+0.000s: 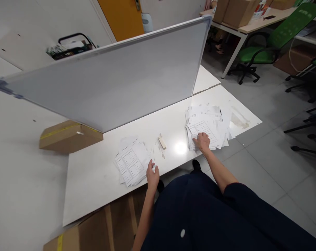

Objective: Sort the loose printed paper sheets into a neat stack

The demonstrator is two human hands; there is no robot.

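Two loose stacks of printed paper lie on the white table (90, 181). My right hand (203, 141) rests on the top sheet of the right paper stack (210, 122), its fingers apart on the print. Beside the right edge of the left paper stack (131, 162), close to the table's front edge, is my left hand (153, 176). Its thumb and fingers are curved and apart; a small light patch shows between them, too small to make out. A small cream oblong block (162, 142) lies between the stacks.
A whiteboard (126, 76) stands along the table's back. Cardboard boxes are at the left end (69, 136) and beneath the front edge (95, 230). Brownish marks (238, 120) stain the table's right end. A green office chair (259, 55) and another desk (248, 28) stand behind to the right.
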